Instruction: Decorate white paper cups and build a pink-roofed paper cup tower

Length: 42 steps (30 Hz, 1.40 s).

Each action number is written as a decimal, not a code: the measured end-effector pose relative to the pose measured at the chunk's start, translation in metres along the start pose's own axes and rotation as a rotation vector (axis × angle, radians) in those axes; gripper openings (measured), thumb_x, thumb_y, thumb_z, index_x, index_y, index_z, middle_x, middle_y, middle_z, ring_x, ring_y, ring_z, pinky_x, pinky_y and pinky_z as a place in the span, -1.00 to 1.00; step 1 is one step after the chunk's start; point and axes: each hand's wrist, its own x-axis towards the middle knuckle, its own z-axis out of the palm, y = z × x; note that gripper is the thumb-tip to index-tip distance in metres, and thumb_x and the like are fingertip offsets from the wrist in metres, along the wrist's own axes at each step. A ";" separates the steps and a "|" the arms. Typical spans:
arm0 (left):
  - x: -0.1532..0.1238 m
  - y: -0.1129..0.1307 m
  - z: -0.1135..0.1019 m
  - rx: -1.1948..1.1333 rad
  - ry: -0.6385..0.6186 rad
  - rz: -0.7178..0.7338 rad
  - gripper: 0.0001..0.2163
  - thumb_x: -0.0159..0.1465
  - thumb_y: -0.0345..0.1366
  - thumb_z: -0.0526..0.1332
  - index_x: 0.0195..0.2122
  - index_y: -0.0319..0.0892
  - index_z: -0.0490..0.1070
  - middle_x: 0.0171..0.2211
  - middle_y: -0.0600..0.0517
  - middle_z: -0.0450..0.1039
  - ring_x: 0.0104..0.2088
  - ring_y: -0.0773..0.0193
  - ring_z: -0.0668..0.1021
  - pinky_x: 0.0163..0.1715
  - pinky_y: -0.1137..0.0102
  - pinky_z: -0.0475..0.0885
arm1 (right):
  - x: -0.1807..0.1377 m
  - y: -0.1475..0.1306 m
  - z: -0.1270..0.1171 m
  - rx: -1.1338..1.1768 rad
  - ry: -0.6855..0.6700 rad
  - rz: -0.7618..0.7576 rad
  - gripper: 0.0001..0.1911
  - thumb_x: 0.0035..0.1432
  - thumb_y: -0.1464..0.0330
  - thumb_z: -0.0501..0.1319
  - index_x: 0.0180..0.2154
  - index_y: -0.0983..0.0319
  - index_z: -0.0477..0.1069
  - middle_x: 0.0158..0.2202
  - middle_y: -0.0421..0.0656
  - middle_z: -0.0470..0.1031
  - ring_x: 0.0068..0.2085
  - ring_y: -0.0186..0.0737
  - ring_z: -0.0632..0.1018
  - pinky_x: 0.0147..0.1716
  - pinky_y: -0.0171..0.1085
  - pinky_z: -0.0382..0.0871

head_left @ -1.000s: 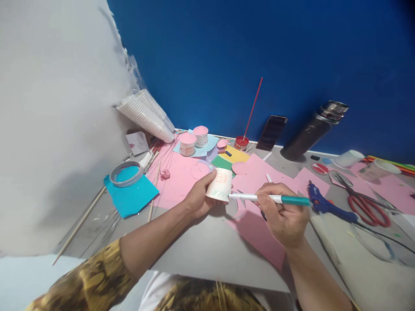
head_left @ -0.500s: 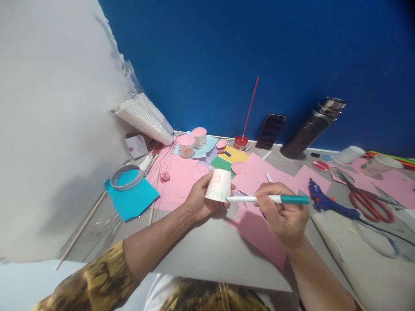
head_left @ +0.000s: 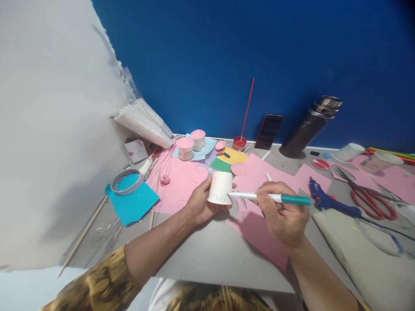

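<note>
A white paper cup [head_left: 221, 185] is held upside down by my left hand [head_left: 202, 203], fingers wrapped behind it. Green wavy strokes run along the cup's wide lower rim, and a faint orange mark shows at its left side. My right hand [head_left: 285, 211] grips a white felt-tip marker [head_left: 248, 196] with a green end; its tip is at the cup's lower right edge. Pink paper [head_left: 259, 233] lies beneath the right hand. Behind the cup stand two small cup houses [head_left: 186, 153] with pink round roofs.
At right lie a blue glue gun [head_left: 333, 203], red-handled scissors [head_left: 372, 203] and a folded cloth [head_left: 350, 246]. A dark flask [head_left: 304, 131] and a phone [head_left: 268, 131] lean by the blue wall. Stacked cups [head_left: 142, 125], a tape roll [head_left: 127, 181] and blue paper [head_left: 132, 203] are left.
My left hand has turned the cup, so its orange window drawing has moved left, nearly out of sight. The marker tip has risen slightly along the cup's right edge.
</note>
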 end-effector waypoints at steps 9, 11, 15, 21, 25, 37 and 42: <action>-0.004 -0.002 0.002 0.033 0.084 0.045 -0.63 0.45 -0.13 0.13 0.04 -0.37 0.46 -0.37 -0.15 0.54 -0.40 0.07 0.62 -0.51 0.27 0.57 | -0.004 0.001 -0.002 0.153 -0.111 -0.001 -0.87 0.29 0.52 0.23 -0.28 0.18 0.47 -0.49 -0.26 0.46 -0.52 -0.32 0.47 -0.53 -0.32 0.33; -0.004 -0.002 0.004 0.013 0.077 0.037 -0.61 0.45 -0.12 0.12 0.08 -0.38 0.46 -0.36 -0.15 0.54 -0.42 0.10 0.60 -0.49 0.26 0.57 | -0.003 0.000 -0.001 0.103 -0.042 -0.001 -0.86 0.29 0.52 0.24 -0.29 0.18 0.47 -0.48 -0.26 0.48 -0.53 -0.32 0.48 -0.54 -0.32 0.33; -0.005 -0.001 0.006 0.015 0.082 0.027 -0.58 0.47 -0.12 0.08 0.06 -0.41 0.47 -0.30 -0.22 0.56 -0.37 0.06 0.62 -0.48 0.24 0.58 | -0.002 0.000 -0.001 0.090 -0.068 0.001 -0.86 0.30 0.52 0.23 -0.30 0.18 0.46 -0.49 -0.26 0.48 -0.55 -0.33 0.47 -0.56 -0.33 0.32; -0.005 -0.003 0.005 0.040 0.056 0.048 -0.56 0.48 -0.11 0.03 -0.03 -0.40 0.52 -0.31 -0.23 0.57 -0.42 0.08 0.60 -0.50 0.23 0.57 | -0.001 -0.002 -0.001 0.007 -0.027 0.003 -0.86 0.30 0.48 0.23 -0.34 0.19 0.45 -0.51 -0.26 0.48 -0.58 -0.36 0.46 -0.61 -0.36 0.29; -0.006 -0.003 0.006 0.052 0.038 0.055 -0.56 0.49 -0.11 0.01 -0.08 -0.40 0.53 -0.30 -0.24 0.58 -0.43 0.09 0.60 -0.50 0.24 0.56 | 0.002 -0.004 -0.001 -0.022 0.002 0.007 -0.85 0.30 0.46 0.24 -0.37 0.19 0.44 -0.51 -0.26 0.50 -0.58 -0.36 0.47 -0.59 -0.36 0.32; -0.006 -0.005 0.003 -0.005 0.057 0.031 -0.58 0.49 -0.07 0.05 -0.04 -0.36 0.49 -0.34 -0.16 0.55 -0.41 0.10 0.62 -0.49 0.22 0.61 | 0.004 -0.004 -0.002 0.029 -0.009 0.012 -0.85 0.29 0.45 0.22 -0.37 0.19 0.45 -0.52 -0.25 0.51 -0.58 -0.34 0.48 -0.58 -0.34 0.34; -0.007 -0.002 0.005 0.020 -0.009 0.012 -0.53 0.49 -0.04 0.00 -0.05 -0.38 0.52 -0.31 -0.23 0.58 -0.37 0.05 0.64 -0.49 0.22 0.61 | 0.003 -0.004 -0.002 0.090 -0.059 0.019 -0.85 0.29 0.46 0.21 -0.36 0.19 0.44 -0.54 -0.25 0.46 -0.58 -0.33 0.43 -0.60 -0.33 0.28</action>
